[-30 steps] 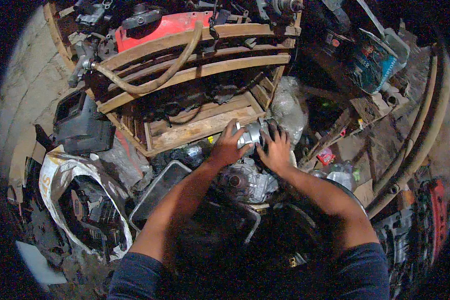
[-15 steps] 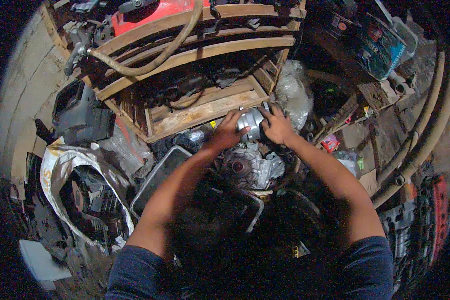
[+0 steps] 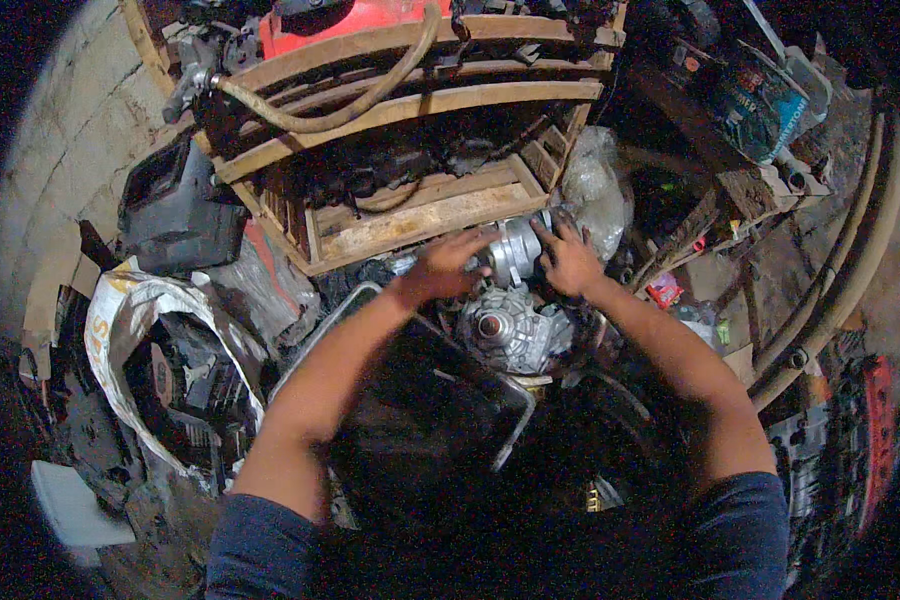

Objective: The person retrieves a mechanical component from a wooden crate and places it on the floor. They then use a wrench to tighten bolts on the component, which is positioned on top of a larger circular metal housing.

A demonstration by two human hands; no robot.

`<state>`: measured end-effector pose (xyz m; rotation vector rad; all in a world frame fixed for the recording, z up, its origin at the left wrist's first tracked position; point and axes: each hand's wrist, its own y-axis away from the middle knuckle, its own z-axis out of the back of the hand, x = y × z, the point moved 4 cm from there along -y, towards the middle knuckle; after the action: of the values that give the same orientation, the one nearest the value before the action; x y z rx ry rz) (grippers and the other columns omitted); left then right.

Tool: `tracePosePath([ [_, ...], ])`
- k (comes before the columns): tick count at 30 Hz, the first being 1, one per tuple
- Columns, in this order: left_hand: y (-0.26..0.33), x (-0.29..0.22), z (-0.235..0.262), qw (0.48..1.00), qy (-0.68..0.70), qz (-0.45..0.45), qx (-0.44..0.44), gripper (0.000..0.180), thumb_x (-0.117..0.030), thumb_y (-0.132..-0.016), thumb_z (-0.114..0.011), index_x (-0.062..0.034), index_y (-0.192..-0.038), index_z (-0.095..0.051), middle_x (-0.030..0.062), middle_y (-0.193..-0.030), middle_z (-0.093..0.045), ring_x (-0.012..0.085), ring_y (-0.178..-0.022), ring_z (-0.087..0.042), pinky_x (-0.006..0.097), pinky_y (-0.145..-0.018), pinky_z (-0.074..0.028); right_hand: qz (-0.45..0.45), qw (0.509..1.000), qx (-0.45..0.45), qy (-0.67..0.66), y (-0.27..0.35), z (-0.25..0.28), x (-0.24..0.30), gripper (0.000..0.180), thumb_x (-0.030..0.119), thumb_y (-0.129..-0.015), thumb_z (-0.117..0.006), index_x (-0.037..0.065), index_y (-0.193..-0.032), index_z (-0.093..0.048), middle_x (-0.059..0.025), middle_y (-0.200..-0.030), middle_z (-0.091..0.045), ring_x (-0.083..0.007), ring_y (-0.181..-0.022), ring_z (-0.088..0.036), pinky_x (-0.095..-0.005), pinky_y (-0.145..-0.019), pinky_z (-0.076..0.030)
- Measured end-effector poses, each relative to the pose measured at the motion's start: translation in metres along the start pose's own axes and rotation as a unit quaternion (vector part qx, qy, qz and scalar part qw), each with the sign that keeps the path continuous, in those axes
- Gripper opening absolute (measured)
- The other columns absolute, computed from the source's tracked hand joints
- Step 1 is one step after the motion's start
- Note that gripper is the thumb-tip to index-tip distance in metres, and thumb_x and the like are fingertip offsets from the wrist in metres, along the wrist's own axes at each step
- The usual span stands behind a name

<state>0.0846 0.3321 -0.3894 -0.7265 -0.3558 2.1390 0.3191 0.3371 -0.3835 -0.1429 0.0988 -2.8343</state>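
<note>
A silver cylindrical metal part [image 3: 515,250] lies between my hands, just in front of the wooden crate. My left hand [image 3: 448,264] is at its left side, fingers stretched and thumb apart, slightly blurred; whether the fingertips touch the metal is hard to make out. Spread over the cylinder's right end are the fingers of my right hand [image 3: 573,262], gripping it there. Directly below, nearer to me, sits a silver ribbed gear housing [image 3: 515,335] with a round hub and a reddish-brown centre. Neither hand touches the housing's front.
The slatted wooden crate [image 3: 420,228] stands beyond, with a tan hose [image 3: 355,112] across its top. At left are a black plastic casing [image 3: 180,215] and a white sack [image 3: 110,330] of dark parts. Clear plastic wrap [image 3: 598,185] and long curved pipes [image 3: 850,260] lie to the right.
My left hand has drawn a little left, baring more of the cylinder. The right hand stays at its right end. The whole view has shifted slightly.
</note>
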Motion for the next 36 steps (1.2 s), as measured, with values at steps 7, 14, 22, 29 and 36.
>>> tracePosePath([
  [7,0.065,0.072,0.048,0.987,-0.058,0.148,0.029,0.056,-0.034,-0.091,-0.065,-0.005,-0.136,-0.05,0.0204,-0.137,-0.052,0.0388,-0.13,-0.045,0.045,-0.109,-0.037,0.007,0.996,-0.039,-0.075,-0.01,0.01,0.004,0.063,0.014,-0.082,-0.066,0.012,-0.142,-0.045,-0.0297,-0.144,-0.037,-0.0449,-0.135,-0.036,-0.0501,-0.113,-0.03],
  [14,0.085,0.097,0.064,0.955,-0.078,0.279,-0.061,0.048,-0.031,-0.093,-0.063,-0.0017,-0.13,-0.054,0.0227,-0.132,-0.055,0.0399,-0.125,-0.049,0.045,-0.108,-0.037,-0.034,0.945,-0.21,-0.25,-0.067,0.026,-0.016,0.044,0.014,-0.08,-0.067,-0.002,-0.12,-0.06,-0.0245,-0.115,-0.064,-0.0408,-0.112,-0.059,-0.044,-0.101,-0.044],
  [22,0.009,0.13,0.022,0.971,0.004,0.173,-0.165,0.047,-0.03,-0.092,-0.064,-0.0039,-0.13,-0.055,0.0201,-0.133,-0.056,0.0358,-0.127,-0.049,0.045,-0.106,-0.04,-0.049,0.889,-0.072,-0.449,-0.203,-0.015,-0.006,0.033,0.02,-0.094,-0.063,-0.003,-0.116,-0.064,-0.0134,-0.103,-0.071,-0.0185,-0.098,-0.064,-0.033,-0.09,-0.05],
  [29,-0.033,0.155,-0.016,0.946,0.039,0.197,-0.256,0.065,-0.035,-0.09,-0.065,-0.0059,-0.143,-0.04,0.0234,-0.133,-0.053,0.0417,-0.124,-0.048,0.049,-0.105,-0.039,-0.099,0.95,-0.027,-0.296,-0.304,-0.038,-0.001,0.037,0.027,-0.088,-0.058,-0.002,-0.11,-0.068,-0.0118,-0.103,-0.07,-0.018,-0.092,-0.063,-0.0343,-0.084,-0.05],
  [36,-0.04,0.166,-0.044,0.955,0.03,0.173,-0.241,0.071,-0.042,-0.09,-0.064,-0.0028,-0.142,-0.038,0.0249,-0.135,-0.048,0.0427,-0.127,-0.044,0.05,-0.108,-0.035,0.041,0.983,-0.039,-0.177,-0.379,-0.08,-0.007,0.035,0.031,-0.087,-0.055,0.002,-0.099,-0.071,-0.0129,-0.099,-0.072,-0.027,-0.091,-0.068,-0.04,-0.081,-0.053],
])
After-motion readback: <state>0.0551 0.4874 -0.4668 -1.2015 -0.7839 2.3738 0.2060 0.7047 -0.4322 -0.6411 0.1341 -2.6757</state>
